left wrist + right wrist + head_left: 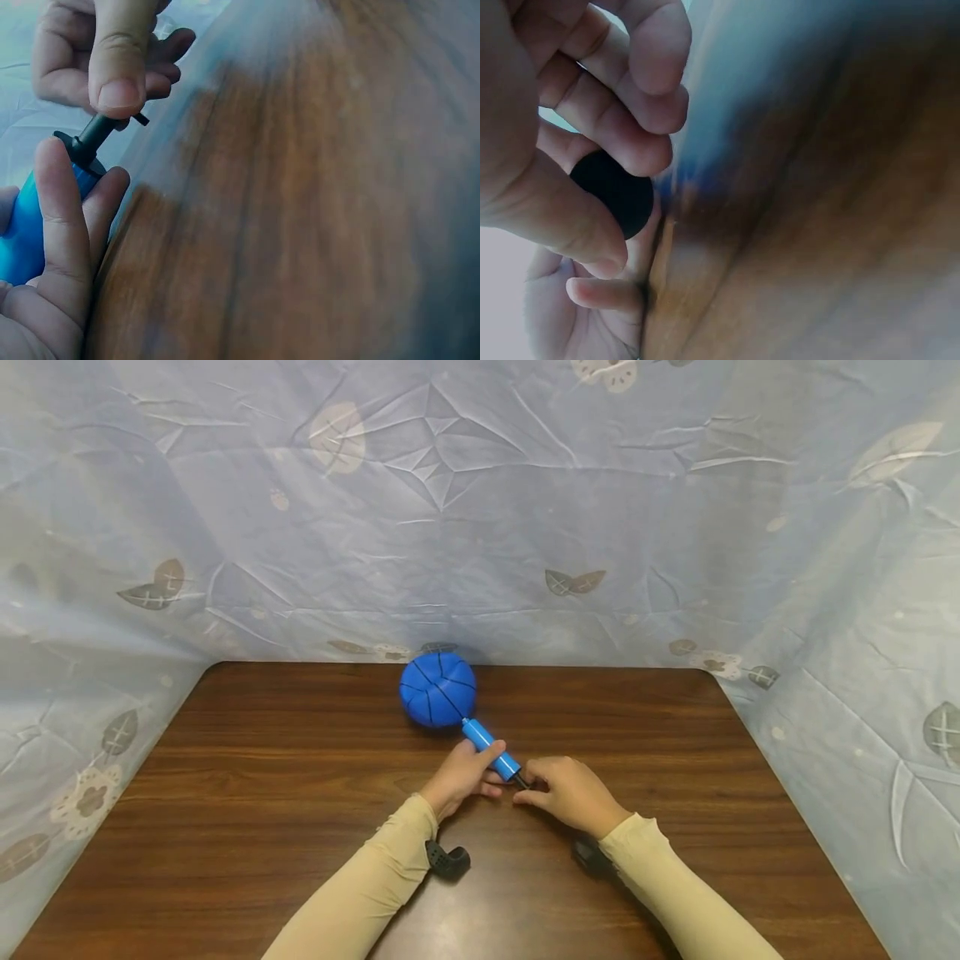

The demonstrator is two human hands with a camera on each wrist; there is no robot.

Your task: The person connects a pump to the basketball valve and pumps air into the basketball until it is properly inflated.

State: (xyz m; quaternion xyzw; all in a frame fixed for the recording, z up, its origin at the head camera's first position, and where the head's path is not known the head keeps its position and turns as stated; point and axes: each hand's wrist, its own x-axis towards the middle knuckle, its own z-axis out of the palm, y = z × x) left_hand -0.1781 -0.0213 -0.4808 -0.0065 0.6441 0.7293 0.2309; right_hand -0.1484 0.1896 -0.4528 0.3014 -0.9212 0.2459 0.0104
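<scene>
A blue ball (437,690) with black basketball lines, its upper side looking slightly dented, sits near the table's far edge. The blue hand pump (489,747) points at it, its tip at the ball's lower right side; whether a needle is inside cannot be made out. My left hand (463,774) grips the pump barrel, thumb across the top and fingers beneath. With thumb and fingers, my right hand (572,792) holds the pump's black handle (617,193). A short stretch of black rod (93,138) shows between handle and barrel in the left wrist view.
The brown wooden table (300,760) has rounded far corners. Patterned pale cloth (480,543) hangs behind it and along both sides. Black wrist devices (448,862) sit below both wrists, close to the tabletop.
</scene>
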